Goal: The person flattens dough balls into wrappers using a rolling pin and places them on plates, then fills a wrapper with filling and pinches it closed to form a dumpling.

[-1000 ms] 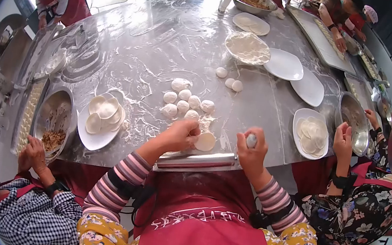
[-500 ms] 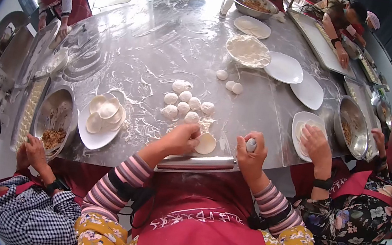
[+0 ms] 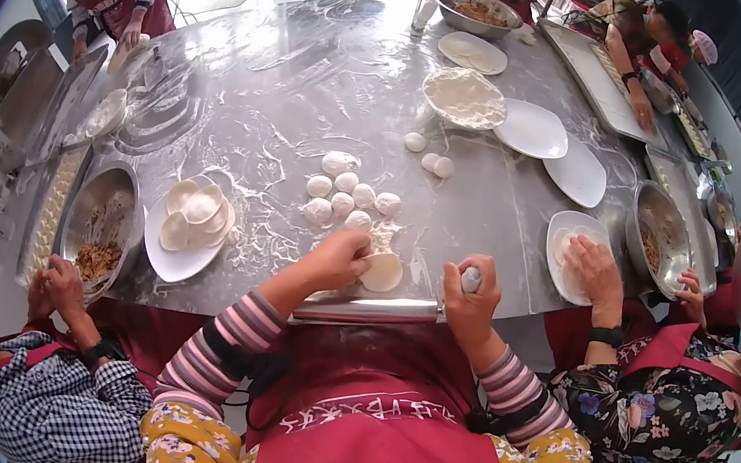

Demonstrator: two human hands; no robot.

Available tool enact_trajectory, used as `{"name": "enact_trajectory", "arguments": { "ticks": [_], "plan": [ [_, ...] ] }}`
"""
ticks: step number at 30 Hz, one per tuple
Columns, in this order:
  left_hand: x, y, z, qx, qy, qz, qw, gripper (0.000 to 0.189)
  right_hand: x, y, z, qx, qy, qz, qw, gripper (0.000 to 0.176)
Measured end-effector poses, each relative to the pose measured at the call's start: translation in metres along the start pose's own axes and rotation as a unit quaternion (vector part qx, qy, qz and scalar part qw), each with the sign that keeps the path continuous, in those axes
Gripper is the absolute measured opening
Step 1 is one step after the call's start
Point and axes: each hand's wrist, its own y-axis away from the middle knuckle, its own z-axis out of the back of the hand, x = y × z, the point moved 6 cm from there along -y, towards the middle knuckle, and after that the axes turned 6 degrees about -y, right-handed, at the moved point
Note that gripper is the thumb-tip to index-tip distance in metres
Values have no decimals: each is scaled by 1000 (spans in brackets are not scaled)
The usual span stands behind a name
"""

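My left hand (image 3: 344,256) is closed, pinching the left edge of a round, flat dough wrapper (image 3: 382,273). A shiny steel rolling pin (image 3: 369,309) lies along the near table edge, just below the wrapper. At its right end my right hand (image 3: 472,295) is wrapped round the handle, whose grey rounded tip (image 3: 472,279) pokes out of the fist. Beyond my left hand sits a cluster of several floured dough balls (image 3: 343,199). On the left, a white plate (image 3: 152,250) bears a pile of rolled wrappers (image 3: 198,212).
Left, a person's hands (image 3: 59,287) work by a steel bowl (image 3: 134,198) of filling. Right, a person's hand (image 3: 594,271) rests on wrappers on a white plate (image 3: 581,297). Further off are three dough balls (image 3: 430,163), a flour dish (image 3: 465,98) and white plates (image 3: 576,170).
The wrapper in my left hand has shifted slightly left and turned a little. My right hand keeps its grip on the rolling pin handle. The whole view has drifted slightly.
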Motion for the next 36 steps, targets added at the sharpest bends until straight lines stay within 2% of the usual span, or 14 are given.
{"name": "enact_trajectory", "arguments": {
  "ticks": [2, 4, 7, 9, 11, 13, 15, 18, 21, 23, 26, 29, 33, 36],
  "plan": [
    [1, 3, -5, 27, 79, 41, 996, 11, -2, -8, -6, -10, 22, 28, 999, 20],
    [-8, 2, -5, 14, 19, -2, 1000, 15, -9, -28, -22, -15, 52, 69, 996, 21],
    [-18, -10, 2, -54, -52, -8, 997, 16, -22, -58, -49, -14, 16, 54, 998, 21],
    [-18, -18, 2, -52, -58, -3, 997, 19, -23, -65, -56, -7, -4, 63, 998, 22],
    [-17, -21, -2, -18, -100, -1, 995, 18, -20, -51, -43, 4, 21, 62, 998, 21],
    [-8, -19, -5, -28, -76, -15, 997, 16, -10, -26, -24, 9, 119, 128, 985, 21],
    [-2, -13, -3, -37, -55, -28, 997, 15, -6, -2, -4, -2, 67, 40, 997, 20],
    [-4, 2, -5, 12, -15, 8, 1000, 11, 4, -3, -2, -17, 37, 10, 999, 20],
    [-13, 5, -7, 4, 18, -23, 1000, 10, -13, -38, -31, -22, 45, 47, 998, 20],
    [-6, -5, 0, -79, -43, 0, 996, 11, -20, -62, -54, -20, 25, 85, 996, 20],
    [-17, -15, 4, -54, -76, 9, 996, 17, -28, -72, -66, 0, 6, 50, 999, 20],
    [-19, -17, 3, -22, -80, 19, 996, 18, -15, -47, -36, -4, 59, 89, 994, 20],
    [-1, -15, -7, -40, -67, -5, 997, 14, 3, -7, -2, -11, 17, 41, 999, 21],
    [-4, -8, -5, -23, 22, -51, 998, 10, 1, -4, -1, -17, 8, 55, 998, 20]
  ]
}}
